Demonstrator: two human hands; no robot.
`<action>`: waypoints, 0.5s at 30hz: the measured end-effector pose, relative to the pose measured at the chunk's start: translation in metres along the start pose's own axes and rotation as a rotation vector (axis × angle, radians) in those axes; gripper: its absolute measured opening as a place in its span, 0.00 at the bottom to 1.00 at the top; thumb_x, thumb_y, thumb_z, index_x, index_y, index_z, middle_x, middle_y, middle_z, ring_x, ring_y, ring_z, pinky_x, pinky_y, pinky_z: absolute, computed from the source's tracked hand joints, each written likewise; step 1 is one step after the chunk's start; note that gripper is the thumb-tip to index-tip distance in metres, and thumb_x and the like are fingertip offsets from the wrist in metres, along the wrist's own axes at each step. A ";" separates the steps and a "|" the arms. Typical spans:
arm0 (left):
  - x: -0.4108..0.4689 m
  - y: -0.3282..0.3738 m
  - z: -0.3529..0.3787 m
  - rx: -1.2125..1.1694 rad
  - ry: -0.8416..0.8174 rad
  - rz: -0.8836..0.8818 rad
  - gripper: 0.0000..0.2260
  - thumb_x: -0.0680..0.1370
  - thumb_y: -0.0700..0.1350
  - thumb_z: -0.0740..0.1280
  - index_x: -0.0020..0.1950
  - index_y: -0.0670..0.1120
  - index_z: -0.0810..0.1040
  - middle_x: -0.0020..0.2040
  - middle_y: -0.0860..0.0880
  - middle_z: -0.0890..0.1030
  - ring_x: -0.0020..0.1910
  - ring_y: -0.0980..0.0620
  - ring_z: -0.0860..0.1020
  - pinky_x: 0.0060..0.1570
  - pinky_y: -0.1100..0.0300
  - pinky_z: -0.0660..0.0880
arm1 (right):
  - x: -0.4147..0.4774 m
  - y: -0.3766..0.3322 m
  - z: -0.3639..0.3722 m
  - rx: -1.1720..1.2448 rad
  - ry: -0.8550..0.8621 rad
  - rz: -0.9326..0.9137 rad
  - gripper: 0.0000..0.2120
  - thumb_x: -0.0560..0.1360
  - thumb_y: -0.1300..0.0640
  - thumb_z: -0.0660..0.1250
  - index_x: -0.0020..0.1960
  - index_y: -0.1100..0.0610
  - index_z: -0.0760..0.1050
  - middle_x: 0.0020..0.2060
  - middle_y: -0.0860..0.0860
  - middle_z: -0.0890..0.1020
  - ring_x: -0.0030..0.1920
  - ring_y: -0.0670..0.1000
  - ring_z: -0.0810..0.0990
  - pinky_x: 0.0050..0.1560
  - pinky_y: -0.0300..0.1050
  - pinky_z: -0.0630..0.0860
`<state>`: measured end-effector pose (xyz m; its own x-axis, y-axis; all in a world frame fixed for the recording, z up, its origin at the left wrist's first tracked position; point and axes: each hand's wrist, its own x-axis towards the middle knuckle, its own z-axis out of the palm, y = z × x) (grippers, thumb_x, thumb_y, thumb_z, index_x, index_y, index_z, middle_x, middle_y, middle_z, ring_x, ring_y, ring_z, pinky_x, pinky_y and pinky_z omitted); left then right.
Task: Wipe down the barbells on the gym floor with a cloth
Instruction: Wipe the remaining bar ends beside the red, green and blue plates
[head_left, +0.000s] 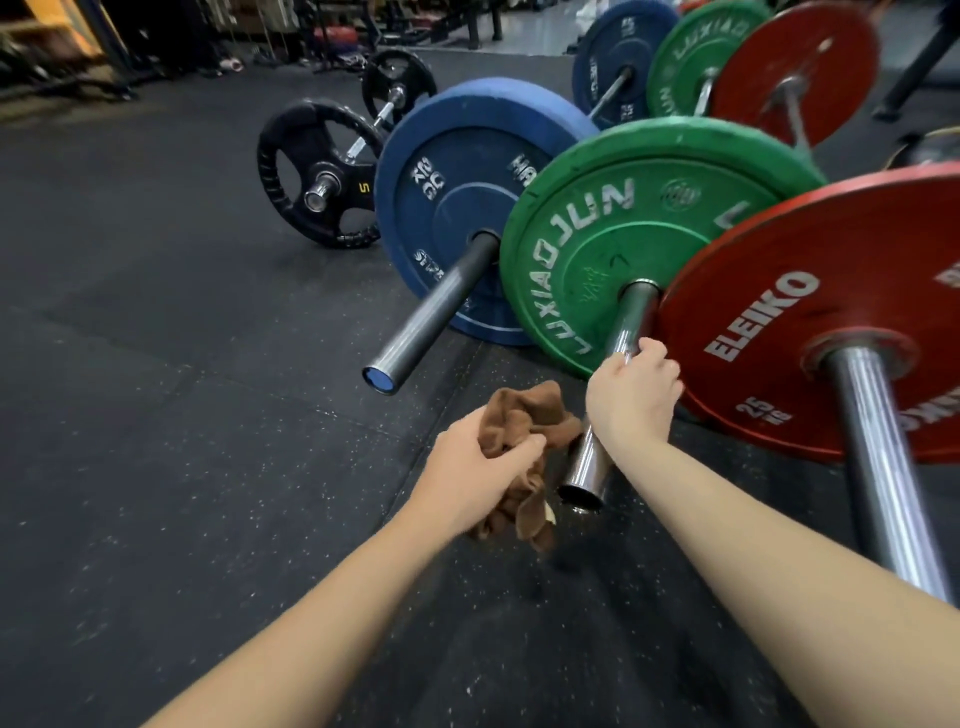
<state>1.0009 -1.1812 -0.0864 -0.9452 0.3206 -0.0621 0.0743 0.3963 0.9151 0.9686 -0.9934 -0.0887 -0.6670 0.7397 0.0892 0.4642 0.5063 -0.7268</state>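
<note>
Several barbells lie side by side on the black rubber floor (156, 415). My right hand (631, 392) grips the chrome sleeve (589, 462) of the barbell with the green plate (623, 234), just outside that plate. My left hand (478, 470) holds a crumpled brown cloth (524, 421) just left of the sleeve's open end. Part of the cloth hangs below my fingers. To the right lies the barbell with the red plate (831, 322) and its sleeve (878, 467).
Left of the green plate sits a blue plate (447, 208) on a dark sleeve (431, 317) with a blue end cap. Further left is a small barbell with black plates (311, 171). The far-end plates of these bars show at the top right. Racks and gear line the back.
</note>
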 end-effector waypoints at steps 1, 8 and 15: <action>0.003 -0.003 -0.011 -0.004 0.031 0.008 0.10 0.77 0.50 0.73 0.58 0.59 0.82 0.51 0.64 0.85 0.52 0.64 0.82 0.56 0.57 0.78 | -0.002 -0.001 -0.001 -0.115 0.045 -0.125 0.22 0.83 0.55 0.58 0.75 0.59 0.64 0.69 0.61 0.70 0.64 0.63 0.69 0.62 0.55 0.67; 0.004 0.007 -0.088 -0.257 0.239 0.074 0.12 0.80 0.43 0.72 0.62 0.47 0.76 0.45 0.60 0.87 0.44 0.63 0.84 0.40 0.69 0.77 | -0.019 -0.047 -0.006 -0.027 -0.637 -0.699 0.42 0.73 0.28 0.62 0.81 0.47 0.56 0.73 0.51 0.67 0.68 0.52 0.71 0.69 0.53 0.70; 0.049 0.008 -0.112 -0.146 0.042 -0.038 0.34 0.71 0.71 0.72 0.68 0.51 0.75 0.63 0.52 0.80 0.60 0.55 0.82 0.61 0.51 0.79 | -0.047 -0.085 0.034 0.395 -0.941 -0.728 0.60 0.64 0.39 0.82 0.82 0.40 0.46 0.78 0.44 0.64 0.74 0.39 0.68 0.75 0.49 0.68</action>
<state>0.9200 -1.2587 -0.0371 -0.9592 0.2700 -0.0838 -0.0059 0.2770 0.9608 0.9407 -1.0866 -0.0538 -0.9277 -0.3405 0.1532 -0.2837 0.3760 -0.8821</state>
